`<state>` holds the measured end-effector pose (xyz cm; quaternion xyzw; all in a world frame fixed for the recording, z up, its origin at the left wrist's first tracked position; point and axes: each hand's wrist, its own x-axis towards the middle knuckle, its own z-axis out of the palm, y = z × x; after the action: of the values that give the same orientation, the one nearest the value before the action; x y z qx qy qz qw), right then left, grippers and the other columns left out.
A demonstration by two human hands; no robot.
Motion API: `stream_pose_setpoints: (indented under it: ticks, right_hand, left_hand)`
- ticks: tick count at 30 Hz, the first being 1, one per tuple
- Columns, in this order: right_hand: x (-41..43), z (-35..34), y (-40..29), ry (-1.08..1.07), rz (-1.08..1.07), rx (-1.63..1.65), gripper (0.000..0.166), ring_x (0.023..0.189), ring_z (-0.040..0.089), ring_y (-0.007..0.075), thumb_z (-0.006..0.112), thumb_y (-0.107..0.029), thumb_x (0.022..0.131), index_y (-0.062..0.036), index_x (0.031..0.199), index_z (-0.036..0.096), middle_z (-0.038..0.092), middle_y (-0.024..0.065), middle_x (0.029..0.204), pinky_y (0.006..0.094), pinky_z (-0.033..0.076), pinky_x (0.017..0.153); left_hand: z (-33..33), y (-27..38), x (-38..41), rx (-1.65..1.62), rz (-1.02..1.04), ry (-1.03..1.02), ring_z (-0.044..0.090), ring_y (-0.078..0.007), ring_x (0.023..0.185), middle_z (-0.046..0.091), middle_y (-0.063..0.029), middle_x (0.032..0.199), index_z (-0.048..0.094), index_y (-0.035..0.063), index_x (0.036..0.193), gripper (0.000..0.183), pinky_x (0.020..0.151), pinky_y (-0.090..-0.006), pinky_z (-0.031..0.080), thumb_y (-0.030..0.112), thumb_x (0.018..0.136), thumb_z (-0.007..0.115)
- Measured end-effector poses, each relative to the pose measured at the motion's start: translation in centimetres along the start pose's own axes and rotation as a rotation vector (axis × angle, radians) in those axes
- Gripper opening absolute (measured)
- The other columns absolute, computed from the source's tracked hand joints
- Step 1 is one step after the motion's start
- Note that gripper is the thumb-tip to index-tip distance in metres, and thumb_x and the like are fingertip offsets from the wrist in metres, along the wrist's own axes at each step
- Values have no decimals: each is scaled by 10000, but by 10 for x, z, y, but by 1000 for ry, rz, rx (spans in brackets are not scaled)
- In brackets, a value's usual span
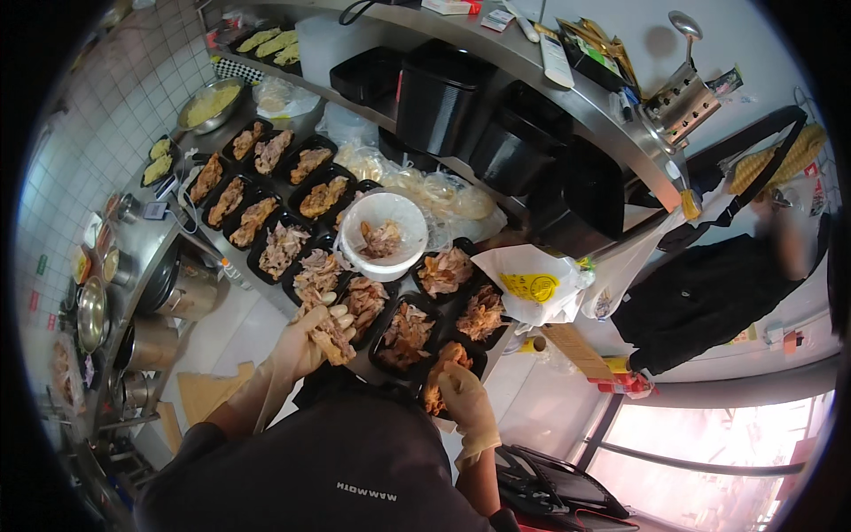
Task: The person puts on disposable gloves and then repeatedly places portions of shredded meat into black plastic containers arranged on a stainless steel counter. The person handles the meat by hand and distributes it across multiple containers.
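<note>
My left hand (306,342), in a pale translucent glove, grips a piece of cooked meat (332,340) above the front edge of the steel counter. At the near right, my gloved right hand (469,399) has its fingers curled onto browned cooked meat (447,372) in a black plastic tray; its fingertips are partly hidden. Shredded meat (407,336) fills the black tray between my hands. Beyond it stands a white plastic bucket (384,266) with meat scraps (380,239) and small bones inside.
Several black trays with whole meat pieces (249,219) stretch to the far left. Bagged flat rounds (452,199) lie behind the bucket. Stacked black containers (442,100) stand under a steel shelf (492,50). A white printed bag (532,282) sits at the right; steel pots (189,286) stand left.
</note>
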<state>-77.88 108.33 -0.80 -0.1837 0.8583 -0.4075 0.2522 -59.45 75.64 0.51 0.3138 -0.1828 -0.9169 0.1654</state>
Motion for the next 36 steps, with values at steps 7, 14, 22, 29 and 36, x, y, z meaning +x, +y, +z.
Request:
stream_pose_setpoints:
  ticks: [7,14,22,29,36]
  right_hand:
    - [8,13,-36,-157,3,-18,428,1084,794,328,770,-340,1064,-67,1393,758,815,198,1186,417,603,947]
    - [19,51,-77,-240,-446,114,463,1104,782,230,733,-329,1127,-36,1485,719,803,152,1298,383,624,964]
    - [7,39,-110,-388,256,912,378,787,705,172,604,-286,1182,-3,1413,700,787,81,1092,301,569,658]
    - [-14,-30,-89,-98,245,708,320,556,552,111,624,-211,1155,58,1285,737,746,79,855,263,407,474]
    - [-2,-13,-98,-124,134,774,315,559,548,110,623,-214,1158,55,1276,736,734,70,845,265,410,478]
  left_hand:
    - [-29,18,-21,-153,96,-135,626,-280,1214,611,-82,1298,532,107,1444,272,1158,-556,573,180,1190,596]
    - [-16,5,-25,-178,212,-163,688,-332,1276,658,-161,1355,508,77,1489,308,1150,-554,598,73,1187,573]
    - [77,-61,-27,581,149,-419,588,-232,1474,616,-105,1544,391,85,1677,664,1202,-401,517,87,1111,738]
    - [87,-76,-9,679,-240,-611,612,-196,1408,630,-66,1507,524,60,1623,558,1237,-425,511,249,1142,735]
    - [94,-98,9,1284,104,-797,637,-264,1428,699,-162,1493,613,25,1560,548,1204,-405,503,238,1069,734]
